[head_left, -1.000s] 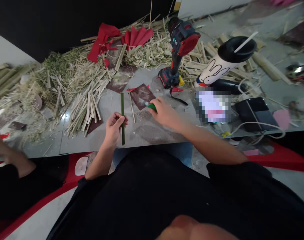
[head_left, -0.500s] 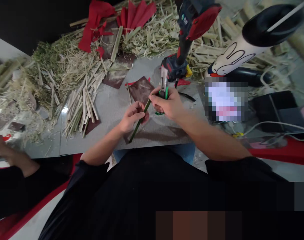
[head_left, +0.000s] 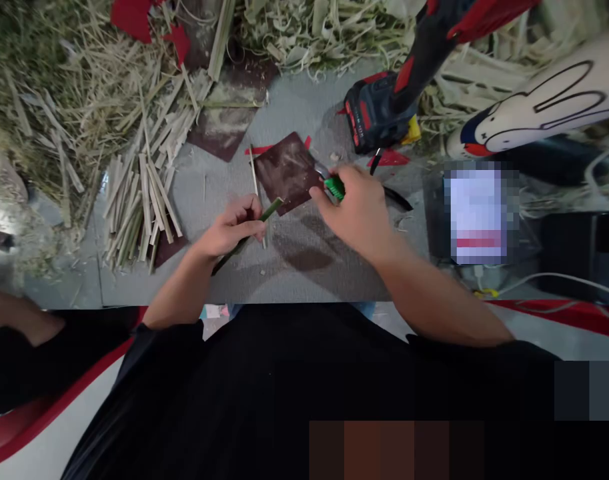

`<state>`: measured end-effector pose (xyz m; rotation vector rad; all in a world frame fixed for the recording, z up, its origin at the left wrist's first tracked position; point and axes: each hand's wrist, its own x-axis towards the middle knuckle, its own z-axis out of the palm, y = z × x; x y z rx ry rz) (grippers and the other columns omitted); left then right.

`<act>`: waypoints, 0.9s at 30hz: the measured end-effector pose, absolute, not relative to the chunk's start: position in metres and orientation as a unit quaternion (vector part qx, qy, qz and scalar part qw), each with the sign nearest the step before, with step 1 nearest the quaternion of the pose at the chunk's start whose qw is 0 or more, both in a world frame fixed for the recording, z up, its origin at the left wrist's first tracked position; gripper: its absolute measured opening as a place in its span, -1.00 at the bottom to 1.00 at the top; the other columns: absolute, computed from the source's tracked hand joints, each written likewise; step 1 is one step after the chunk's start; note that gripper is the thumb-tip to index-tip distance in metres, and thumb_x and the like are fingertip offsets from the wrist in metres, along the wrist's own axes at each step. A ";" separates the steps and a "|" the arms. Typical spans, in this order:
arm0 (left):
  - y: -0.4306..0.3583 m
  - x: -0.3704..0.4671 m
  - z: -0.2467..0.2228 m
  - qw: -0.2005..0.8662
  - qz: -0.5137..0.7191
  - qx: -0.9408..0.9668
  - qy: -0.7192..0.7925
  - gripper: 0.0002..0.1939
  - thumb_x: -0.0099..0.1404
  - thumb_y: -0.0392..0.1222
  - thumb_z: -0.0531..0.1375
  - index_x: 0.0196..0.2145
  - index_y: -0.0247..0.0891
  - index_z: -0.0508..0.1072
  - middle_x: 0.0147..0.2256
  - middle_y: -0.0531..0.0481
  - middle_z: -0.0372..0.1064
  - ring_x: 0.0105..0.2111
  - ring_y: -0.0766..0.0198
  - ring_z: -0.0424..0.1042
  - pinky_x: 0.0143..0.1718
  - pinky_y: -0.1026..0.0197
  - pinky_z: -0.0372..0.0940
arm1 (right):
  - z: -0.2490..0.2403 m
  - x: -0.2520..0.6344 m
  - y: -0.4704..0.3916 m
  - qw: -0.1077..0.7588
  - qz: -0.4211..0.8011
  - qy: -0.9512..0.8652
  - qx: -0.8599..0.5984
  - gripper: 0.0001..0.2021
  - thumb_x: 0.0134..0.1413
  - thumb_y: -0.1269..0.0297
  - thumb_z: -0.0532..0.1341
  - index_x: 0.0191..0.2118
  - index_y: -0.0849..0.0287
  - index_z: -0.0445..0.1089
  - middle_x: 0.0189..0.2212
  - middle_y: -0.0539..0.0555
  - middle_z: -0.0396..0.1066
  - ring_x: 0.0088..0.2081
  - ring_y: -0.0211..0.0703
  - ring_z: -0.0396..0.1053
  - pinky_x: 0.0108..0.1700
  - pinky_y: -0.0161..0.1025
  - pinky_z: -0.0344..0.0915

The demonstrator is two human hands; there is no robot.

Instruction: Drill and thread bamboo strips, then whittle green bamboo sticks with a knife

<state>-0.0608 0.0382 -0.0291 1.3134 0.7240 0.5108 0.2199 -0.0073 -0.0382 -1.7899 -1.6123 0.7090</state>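
Over the tabletop, our left hand pinches the green bamboo strip, upper end towards two o'clock; our right hand, gripping the green utility knife, has come away, so we judge no cut under way.

With the middle sheet as the clock's centre and twelve at the table's far side, the left hand is between seven and eight, gripping a strip whose upper tip points to two. At four, the right hand grasps a knife, its nose towards ten; knife and strip are apart. A stick lies at nine, just beside the sheet. Farther out: shavings at twelve, the drill at two, a lit screen at three, cut slats near nine, another person's arm at eight.
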 end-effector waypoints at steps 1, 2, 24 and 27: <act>0.040 -0.063 -0.028 0.682 0.218 0.606 0.346 -0.61 0.43 0.01 0.44 -0.30 -0.14 0.31 -0.45 0.07 0.52 -0.49 0.32 0.47 -0.41 0.21 0.34 | -0.039 0.218 -0.006 0.262 0.236 -0.621 -0.700 -0.73 0.43 0.13 0.38 0.11 0.12 0.51 0.14 0.33 0.56 0.08 0.32 0.57 0.15 0.25 0.51; 0.042 -0.065 -0.026 0.659 0.206 0.623 0.368 -0.65 0.43 -0.02 0.42 -0.30 -0.14 0.32 -0.42 0.04 0.56 -0.49 0.33 0.46 -0.43 0.22 0.31 | -0.038 0.216 -0.005 0.218 0.211 -0.627 -0.718 -0.67 0.44 0.11 0.39 0.17 0.15 0.52 0.19 0.37 0.55 0.08 0.36 0.59 0.12 0.25 0.52; 0.048 -0.037 -0.031 0.178 0.037 0.735 0.653 -0.82 0.56 -0.07 0.28 -0.10 -0.23 0.60 -0.08 -0.32 0.67 -0.07 -0.10 0.66 -0.05 -0.04 0.43 | -0.024 0.208 0.031 0.070 0.201 -0.582 -0.784 -0.13 0.32 0.07 0.60 0.51 0.53 0.37 0.42 0.67 0.37 0.40 0.65 0.45 0.37 0.39 0.45; 0.054 -0.045 -0.027 0.174 0.028 0.730 0.660 -0.83 0.55 -0.15 0.21 -0.14 -0.21 0.62 -0.04 -0.35 0.68 0.02 -0.11 0.66 0.04 -0.08 0.45 | -0.024 0.212 0.034 0.114 0.232 -0.584 -0.769 -0.31 0.41 0.25 0.50 0.50 0.48 0.41 0.40 0.57 0.46 0.44 0.53 0.44 0.46 0.29 0.39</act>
